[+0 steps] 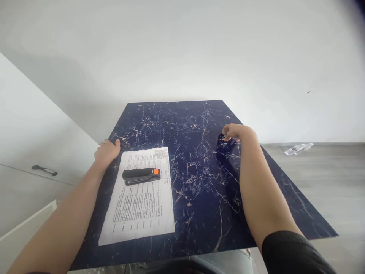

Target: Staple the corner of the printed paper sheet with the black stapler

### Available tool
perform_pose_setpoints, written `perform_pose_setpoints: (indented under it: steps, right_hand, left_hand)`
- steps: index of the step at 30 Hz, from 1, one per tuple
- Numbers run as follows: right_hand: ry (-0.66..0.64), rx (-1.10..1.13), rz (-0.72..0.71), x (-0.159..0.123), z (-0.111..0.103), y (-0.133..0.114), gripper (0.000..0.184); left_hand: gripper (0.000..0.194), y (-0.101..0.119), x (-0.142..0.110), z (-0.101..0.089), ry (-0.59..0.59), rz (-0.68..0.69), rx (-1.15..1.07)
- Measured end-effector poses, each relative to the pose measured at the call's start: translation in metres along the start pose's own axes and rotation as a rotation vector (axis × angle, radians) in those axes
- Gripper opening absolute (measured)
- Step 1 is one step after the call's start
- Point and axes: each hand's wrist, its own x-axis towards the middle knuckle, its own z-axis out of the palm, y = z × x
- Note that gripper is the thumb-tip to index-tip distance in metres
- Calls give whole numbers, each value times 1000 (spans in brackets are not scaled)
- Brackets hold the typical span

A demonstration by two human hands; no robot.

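Observation:
A black stapler [141,175] with an orange patch lies on printed white sheets of paper [137,224], on the left half of a dark blue marbled table [194,182]. Past the paper's upper left corner, my left hand [107,151] grips the table's left edge, its thumb on the top. Toward the right edge, my right hand [232,131] is low over the tabletop with fingers curled in. A small dark patch shows at its fingertips; whether it is an object or a reflection is unclear. The stapler and paper are apart from both hands.
A pale wall [182,49] rises behind the table. On the left is a white cabinet front with a dark handle [45,170]. A crumpled clear plastic piece [298,148] lies on the grey floor [319,182] at the right.

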Motion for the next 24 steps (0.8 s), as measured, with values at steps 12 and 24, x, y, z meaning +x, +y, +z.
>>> perform_pose_setpoints:
  steps: [12,24]
  right_hand:
    - [-336,-101,-43,-2,23,-111,13]
    - [-261,60,-575,-13,134,-321,10]
  left_hand:
    - [78,-1,1,1,11,-22,-6]
    - [77,-2,-1,3,40,-22,-18]
